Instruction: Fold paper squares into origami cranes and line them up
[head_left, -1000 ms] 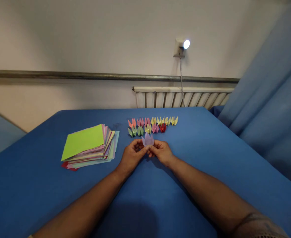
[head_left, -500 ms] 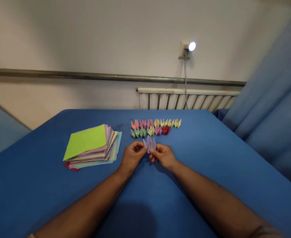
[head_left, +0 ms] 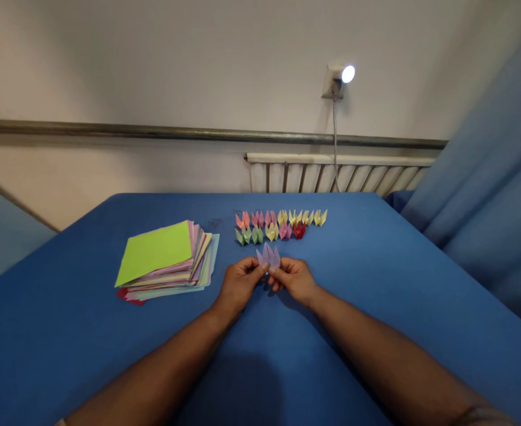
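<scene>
A small folded lilac paper piece [head_left: 268, 255] stands upright between my two hands, its points up. My left hand [head_left: 238, 284] pinches its lower left edge with thumb and fingers closed. My right hand [head_left: 295, 279] pinches its lower right edge the same way. Both hands rest low over the blue table [head_left: 376, 284], near its middle. Just beyond the lilac piece lie two rows of small folded paper pieces [head_left: 280, 224] in orange, pink, yellow, green and red.
A fanned stack of coloured paper sheets [head_left: 165, 259], lime green on top, lies at the left of the table. Behind the table are a white radiator [head_left: 331, 174], a metal rail [head_left: 154, 132] and a wall lamp [head_left: 341, 77]. A blue curtain [head_left: 486, 177] hangs at the right.
The lilac piece has been squeezed narrower between my fingers. My hands have stayed in nearly the same place; the view has shifted a little.
</scene>
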`<state>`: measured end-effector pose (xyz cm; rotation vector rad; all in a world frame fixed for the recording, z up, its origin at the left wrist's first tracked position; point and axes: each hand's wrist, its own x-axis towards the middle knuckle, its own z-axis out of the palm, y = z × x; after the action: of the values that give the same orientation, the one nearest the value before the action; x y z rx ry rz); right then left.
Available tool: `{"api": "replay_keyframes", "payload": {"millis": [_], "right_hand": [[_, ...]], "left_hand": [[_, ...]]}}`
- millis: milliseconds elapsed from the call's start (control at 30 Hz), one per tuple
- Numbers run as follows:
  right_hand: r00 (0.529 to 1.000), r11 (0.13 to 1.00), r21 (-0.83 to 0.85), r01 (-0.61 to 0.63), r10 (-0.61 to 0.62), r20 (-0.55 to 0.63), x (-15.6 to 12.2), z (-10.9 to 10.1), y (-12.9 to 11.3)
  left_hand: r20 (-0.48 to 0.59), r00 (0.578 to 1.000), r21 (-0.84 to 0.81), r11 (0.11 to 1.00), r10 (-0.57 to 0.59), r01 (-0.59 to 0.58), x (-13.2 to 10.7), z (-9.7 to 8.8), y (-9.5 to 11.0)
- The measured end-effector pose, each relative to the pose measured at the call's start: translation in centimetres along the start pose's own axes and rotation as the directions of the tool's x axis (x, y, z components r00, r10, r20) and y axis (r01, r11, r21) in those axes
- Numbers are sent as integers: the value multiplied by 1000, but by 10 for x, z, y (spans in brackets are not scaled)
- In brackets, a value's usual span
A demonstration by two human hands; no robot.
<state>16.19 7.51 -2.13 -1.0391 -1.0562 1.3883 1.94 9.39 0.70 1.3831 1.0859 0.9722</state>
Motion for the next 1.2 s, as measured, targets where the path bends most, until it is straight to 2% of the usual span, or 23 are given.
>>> {"api": "replay_keyframes", "payload": {"millis": [200,433,800,1067,1200], "right_hand": [[999,999,-6,-31,31,-18,2,-1,0],[999,999,-6,-33,33,6,0,-1,-1],[998,998,28,-50,51,-33,-2,-2,-2],[999,995,93,-47,48,-9,-5,-2,-9],[999,996,81,-30,31,-12,-3,0,-7]], "left_hand": [[79,996,-80,996,-42,48,1,-2,0],[-10,1000,19,1000,-4,4,0,0,1],[81,996,-128,991,-35,45,3,4,-5],[-59,998,-80,997,-5,1,1,5,-2],[-37,999,-110,994,-5,1,0,4,-1]]}}
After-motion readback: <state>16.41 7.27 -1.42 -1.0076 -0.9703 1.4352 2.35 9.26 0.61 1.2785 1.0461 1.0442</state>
